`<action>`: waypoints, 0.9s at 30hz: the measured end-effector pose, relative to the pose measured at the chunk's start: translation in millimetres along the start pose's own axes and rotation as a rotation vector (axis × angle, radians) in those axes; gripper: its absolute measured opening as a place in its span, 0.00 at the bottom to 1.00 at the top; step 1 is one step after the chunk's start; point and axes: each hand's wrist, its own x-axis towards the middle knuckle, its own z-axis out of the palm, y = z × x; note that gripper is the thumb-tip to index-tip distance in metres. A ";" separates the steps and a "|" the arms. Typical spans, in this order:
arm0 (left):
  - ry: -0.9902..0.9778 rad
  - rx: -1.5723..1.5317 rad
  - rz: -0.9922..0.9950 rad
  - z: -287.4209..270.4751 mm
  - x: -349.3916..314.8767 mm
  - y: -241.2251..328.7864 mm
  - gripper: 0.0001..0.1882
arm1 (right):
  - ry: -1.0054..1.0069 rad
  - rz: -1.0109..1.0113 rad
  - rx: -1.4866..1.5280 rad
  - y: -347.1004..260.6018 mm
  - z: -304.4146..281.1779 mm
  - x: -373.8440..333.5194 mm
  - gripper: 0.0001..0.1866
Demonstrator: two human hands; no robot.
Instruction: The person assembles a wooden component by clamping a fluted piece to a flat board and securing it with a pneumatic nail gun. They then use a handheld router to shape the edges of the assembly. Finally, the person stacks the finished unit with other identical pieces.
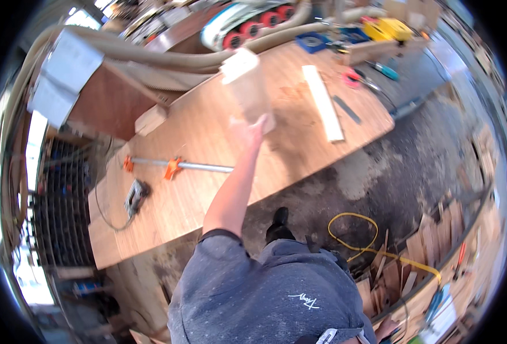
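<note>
Workbench (196, 137), left hand (247, 129) gripping board (247, 89), long axis up-away

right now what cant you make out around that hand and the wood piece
- Wood piece, head view: motion-blurred, so its edges and exact shape are unclear.
- Left hand: blurred against the piece; its grip on it cannot be confirmed.
- Right hand: not in view at all.
- Small tools at the far end of the workbench: too small and bent by the fisheye rim to identify.
</note>
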 end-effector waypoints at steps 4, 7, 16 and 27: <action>-0.300 -0.476 -0.301 18.8 30.3 -40.2 0.30 | -0.355 -0.077 0.308 -142.9 28.8 -5.9 0.36; -0.372 -0.571 -0.295 17.6 47.6 -55.7 0.28 | -0.490 -0.276 0.093 -226.7 47.0 -7.6 0.38; -0.803 -0.121 -0.514 -38.0 64.9 -30.3 0.42 | -0.721 -0.342 0.592 -537.5 9.5 -82.1 0.31; -1.753 -1.174 -0.539 -8.8 -118.0 119.8 0.55 | -0.891 -0.325 1.215 -544.0 -82.4 -225.1 0.36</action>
